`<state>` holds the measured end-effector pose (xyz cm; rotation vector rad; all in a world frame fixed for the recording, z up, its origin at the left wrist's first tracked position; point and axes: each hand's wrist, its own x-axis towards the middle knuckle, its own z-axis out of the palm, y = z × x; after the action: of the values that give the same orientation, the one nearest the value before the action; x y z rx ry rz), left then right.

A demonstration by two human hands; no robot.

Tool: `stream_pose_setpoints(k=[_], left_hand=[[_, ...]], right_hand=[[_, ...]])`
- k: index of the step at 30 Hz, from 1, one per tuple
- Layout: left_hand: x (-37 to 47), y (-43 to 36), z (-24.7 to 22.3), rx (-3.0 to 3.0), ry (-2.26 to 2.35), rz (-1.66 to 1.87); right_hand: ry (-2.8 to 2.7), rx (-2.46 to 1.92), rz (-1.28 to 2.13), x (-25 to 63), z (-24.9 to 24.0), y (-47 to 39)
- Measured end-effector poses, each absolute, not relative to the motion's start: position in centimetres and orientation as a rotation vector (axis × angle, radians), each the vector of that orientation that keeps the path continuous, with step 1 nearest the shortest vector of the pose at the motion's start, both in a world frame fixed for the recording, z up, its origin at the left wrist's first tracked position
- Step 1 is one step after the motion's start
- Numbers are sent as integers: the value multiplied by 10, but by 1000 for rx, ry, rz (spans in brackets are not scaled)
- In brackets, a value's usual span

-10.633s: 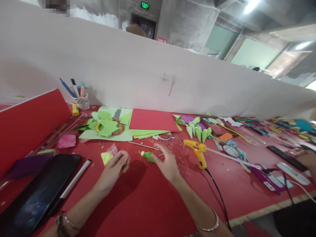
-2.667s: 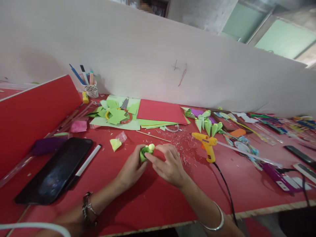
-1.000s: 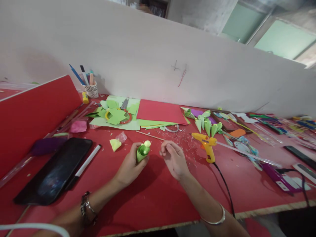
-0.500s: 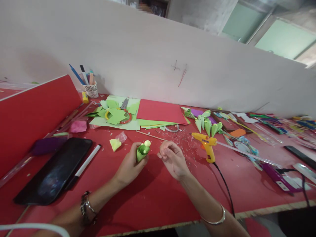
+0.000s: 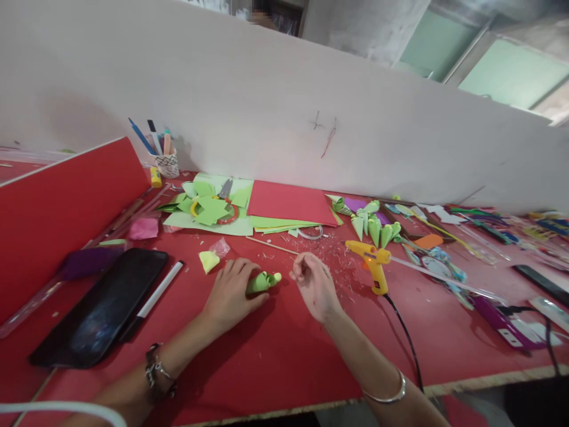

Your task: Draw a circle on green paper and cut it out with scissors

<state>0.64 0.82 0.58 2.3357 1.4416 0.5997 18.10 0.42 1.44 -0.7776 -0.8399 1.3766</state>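
My left hand (image 5: 227, 292) is closed round a rolled green paper cone (image 5: 258, 284), low over the red table. The cone lies tilted with its mouth to the right, where a small pale yellow-green ball (image 5: 278, 277) shows. Part of the cone is hidden under my fingers. To the right, my right hand (image 5: 316, 289) is raised with its fingers curled together; what they hold, if anything, I cannot make out. Close behind it lies a thin wooden stick (image 5: 271, 244). A yellow piece of clay-like material (image 5: 208, 261) rests left of my left hand.
A yellow glue gun (image 5: 372, 261) with a black cord stands right of my right hand. Finished-looking green cones (image 5: 373, 228) lie behind it. Scissors (image 5: 226, 190) and green paper cuttings (image 5: 211, 210) sit beside red sheets (image 5: 288, 203). A phone (image 5: 102, 308) and marker (image 5: 160, 289) lie left.
My left hand has turned over, palm down, tipping the green cone from upright to lying with its ball toward the right. My right hand has shifted only slightly.
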Motion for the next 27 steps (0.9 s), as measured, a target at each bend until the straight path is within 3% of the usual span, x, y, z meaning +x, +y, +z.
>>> stream_pose_setpoints(k=[3, 6, 9, 14, 22, 27], left_hand=[[-5, 19, 13, 2358, 1397, 816], [-26, 35, 13, 2471, 1635, 963], [-47, 46, 7, 2564, 1902, 726], [-58, 51, 5, 2509, 1964, 356], [-31, 43, 12, 2524, 1389, 819], [-14, 24, 14, 2605, 1150, 901]], right_hand=[[-832, -799, 1372, 181, 13, 4], [-842, -814, 1359, 181, 11, 5], [-849, -833, 1337, 180, 10, 5], [-884, -855, 1314, 181, 8, 5], [-1573, -988, 843, 175, 19, -6], [-1860, -892, 635, 172, 23, -12]])
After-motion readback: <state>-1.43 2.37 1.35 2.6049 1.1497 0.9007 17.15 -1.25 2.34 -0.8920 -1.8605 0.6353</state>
